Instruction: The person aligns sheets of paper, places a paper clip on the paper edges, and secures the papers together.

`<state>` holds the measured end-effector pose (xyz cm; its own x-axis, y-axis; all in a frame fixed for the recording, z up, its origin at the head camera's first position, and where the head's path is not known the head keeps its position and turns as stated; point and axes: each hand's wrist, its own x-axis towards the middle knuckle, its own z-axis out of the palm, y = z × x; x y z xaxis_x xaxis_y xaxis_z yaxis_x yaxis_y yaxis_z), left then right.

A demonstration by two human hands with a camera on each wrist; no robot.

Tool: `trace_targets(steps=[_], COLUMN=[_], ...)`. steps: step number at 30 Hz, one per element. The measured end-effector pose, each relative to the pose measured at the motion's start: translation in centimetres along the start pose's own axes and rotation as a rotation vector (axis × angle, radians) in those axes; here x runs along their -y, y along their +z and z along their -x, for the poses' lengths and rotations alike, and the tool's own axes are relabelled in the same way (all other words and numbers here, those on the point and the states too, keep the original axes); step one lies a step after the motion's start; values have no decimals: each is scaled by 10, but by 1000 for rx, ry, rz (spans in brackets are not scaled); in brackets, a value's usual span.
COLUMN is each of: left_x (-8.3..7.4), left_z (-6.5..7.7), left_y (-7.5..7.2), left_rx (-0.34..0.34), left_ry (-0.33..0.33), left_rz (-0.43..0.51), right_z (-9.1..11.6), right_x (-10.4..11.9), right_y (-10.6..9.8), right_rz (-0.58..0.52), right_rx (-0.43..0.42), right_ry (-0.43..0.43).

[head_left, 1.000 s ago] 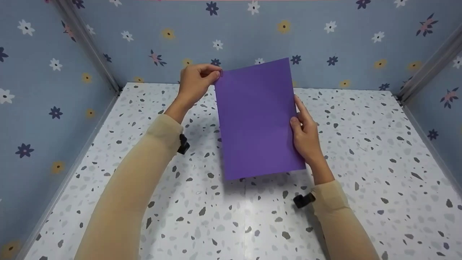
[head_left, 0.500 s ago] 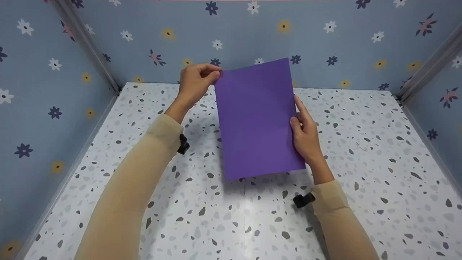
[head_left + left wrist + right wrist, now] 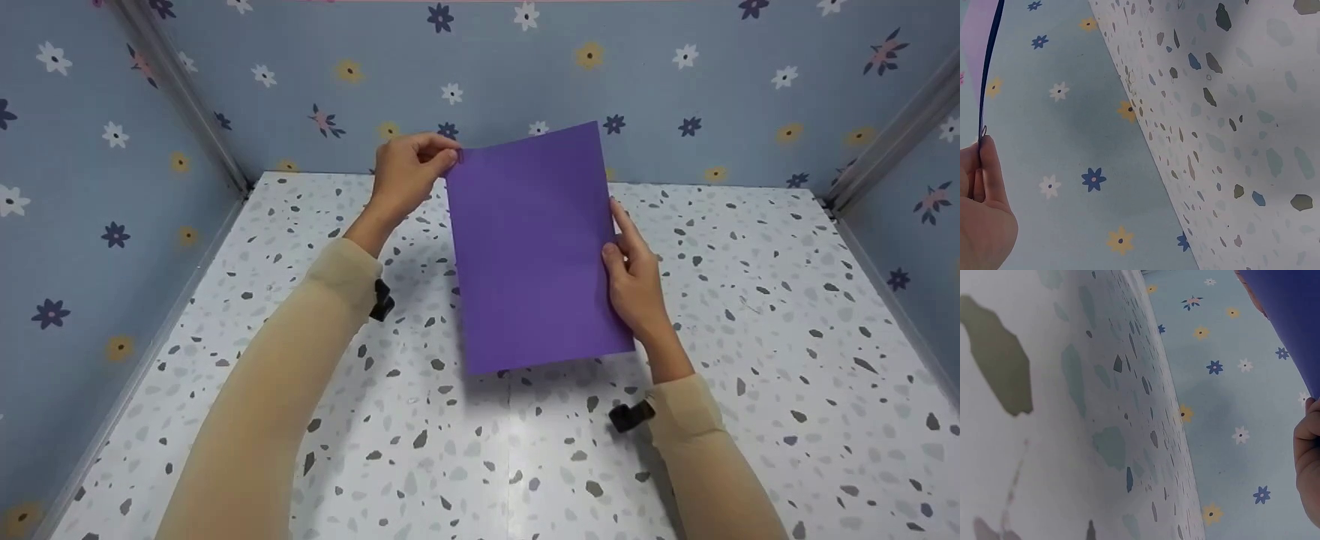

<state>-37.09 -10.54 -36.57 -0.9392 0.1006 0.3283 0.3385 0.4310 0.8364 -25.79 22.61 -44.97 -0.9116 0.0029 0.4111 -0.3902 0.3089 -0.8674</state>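
Observation:
A purple sheet of paper (image 3: 534, 251) is held up, tilted, above the table in the head view. My left hand (image 3: 409, 172) pinches at its top left corner, where a small paper clip (image 3: 461, 156) shows at the fingertips. The clip's loop (image 3: 984, 131) also stands out above the thumb in the left wrist view, against the paper's edge. Lower down on the right side, my right hand (image 3: 637, 281) grips the paper's edge, thumb in front and the other fingers partly hidden behind. In the right wrist view only part of this hand (image 3: 1309, 458) shows.
Below the paper lies a white speckled table (image 3: 420, 465). Blue flowered panels stand around it: a back wall (image 3: 510, 67), a left wall (image 3: 67, 210) and a right wall (image 3: 937, 247). Each wrist carries a small black camera mount (image 3: 631, 415).
The paper's top edge has dipped very slightly near my left fingertips, and its top right corner has shifted a little. Both hands stay almost where they were.

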Motion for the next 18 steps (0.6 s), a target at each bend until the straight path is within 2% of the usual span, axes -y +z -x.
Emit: trace_targets(steps=[5,11,18], left_x=[1,2,0], left_z=[1,4,10], left_y=[1,5,8], left_rx=[-2,15,11], left_ry=[6,9,-22], left_rz=[12,93,122], right_z=[0,1,0], right_x=[2,3,2], right_y=[1,1,1], right_rz=[1,1,15], right_rx=[-7,-21,-31], right_ry=[-5,-11,-10])
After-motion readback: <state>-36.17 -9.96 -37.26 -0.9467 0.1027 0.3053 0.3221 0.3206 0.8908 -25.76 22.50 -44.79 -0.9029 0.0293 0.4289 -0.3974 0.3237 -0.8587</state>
